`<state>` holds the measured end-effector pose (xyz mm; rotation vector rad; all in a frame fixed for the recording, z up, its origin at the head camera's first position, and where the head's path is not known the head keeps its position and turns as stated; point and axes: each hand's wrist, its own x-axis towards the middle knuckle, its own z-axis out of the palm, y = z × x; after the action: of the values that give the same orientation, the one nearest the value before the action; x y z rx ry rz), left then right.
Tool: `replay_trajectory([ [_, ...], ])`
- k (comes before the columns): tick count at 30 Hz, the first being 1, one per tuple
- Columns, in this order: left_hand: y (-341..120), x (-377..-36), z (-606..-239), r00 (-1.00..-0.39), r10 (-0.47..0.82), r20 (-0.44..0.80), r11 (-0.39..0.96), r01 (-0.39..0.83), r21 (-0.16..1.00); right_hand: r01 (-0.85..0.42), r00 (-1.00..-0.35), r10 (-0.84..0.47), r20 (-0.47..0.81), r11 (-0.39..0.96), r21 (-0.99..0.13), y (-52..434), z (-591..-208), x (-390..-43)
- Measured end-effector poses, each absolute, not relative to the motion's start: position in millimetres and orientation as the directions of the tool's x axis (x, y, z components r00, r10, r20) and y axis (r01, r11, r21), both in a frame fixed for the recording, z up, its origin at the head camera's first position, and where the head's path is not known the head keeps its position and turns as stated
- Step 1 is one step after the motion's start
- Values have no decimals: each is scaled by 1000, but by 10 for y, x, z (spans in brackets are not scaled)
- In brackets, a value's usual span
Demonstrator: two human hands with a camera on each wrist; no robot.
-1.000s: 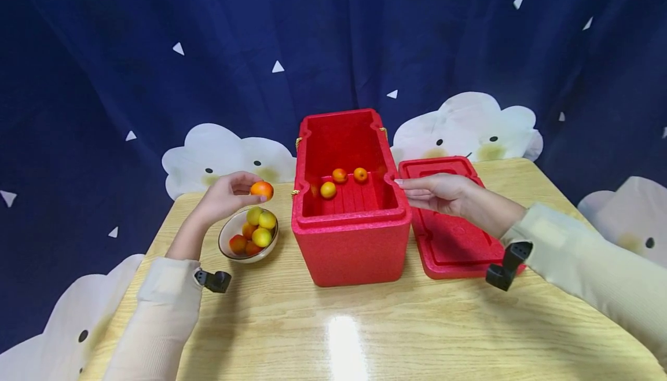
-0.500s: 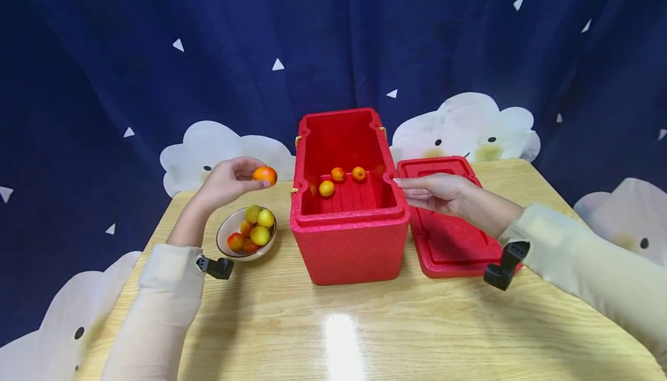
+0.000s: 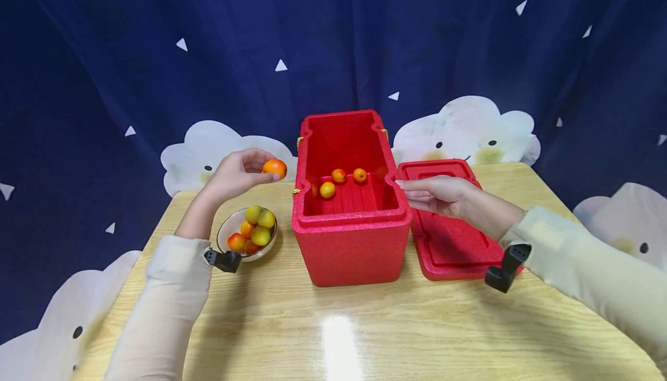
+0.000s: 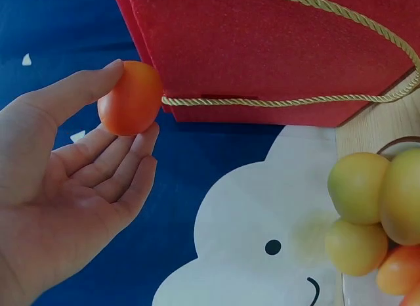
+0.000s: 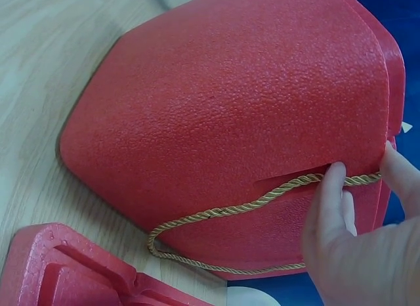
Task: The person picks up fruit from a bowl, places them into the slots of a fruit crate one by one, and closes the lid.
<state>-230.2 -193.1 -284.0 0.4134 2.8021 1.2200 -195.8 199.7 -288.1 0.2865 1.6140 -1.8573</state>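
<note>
My left hand (image 3: 255, 171) pinches an orange fruit (image 3: 274, 168) between thumb and fingertips, raised above the bowl (image 3: 225, 231) and just left of the open red foam box (image 3: 350, 219). In the left wrist view the orange fruit (image 4: 131, 98) sits at the fingertips of the left hand (image 4: 79, 181), close to the red box wall (image 4: 262, 50) and its gold rope (image 4: 282, 101). Three small fruits (image 3: 327, 190) lie inside the box. My right hand (image 3: 417, 193) rests with straight fingers (image 5: 331, 194) against the box's right side (image 5: 230, 122) by the rope handle (image 5: 262, 201).
The bowl holds several yellow and orange fruits (image 3: 259, 235). The red lid (image 3: 448, 236) lies flat on the wooden table (image 3: 339, 323) right of the box. A dark blue curtain with white clouds (image 3: 469, 120) hangs behind the table.
My left hand has lifted the orange fruit up and to the right, from over the bowl toward the box's left rim. The right hand stays on the box.
</note>
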Motion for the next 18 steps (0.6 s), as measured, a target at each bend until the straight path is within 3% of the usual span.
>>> replay_trajectory([
  [18,-1798,-2378,-2630,-952,286,105,617,267,740,597,-762,-323,-561,-18,-802,1989,-2872,-1970],
])
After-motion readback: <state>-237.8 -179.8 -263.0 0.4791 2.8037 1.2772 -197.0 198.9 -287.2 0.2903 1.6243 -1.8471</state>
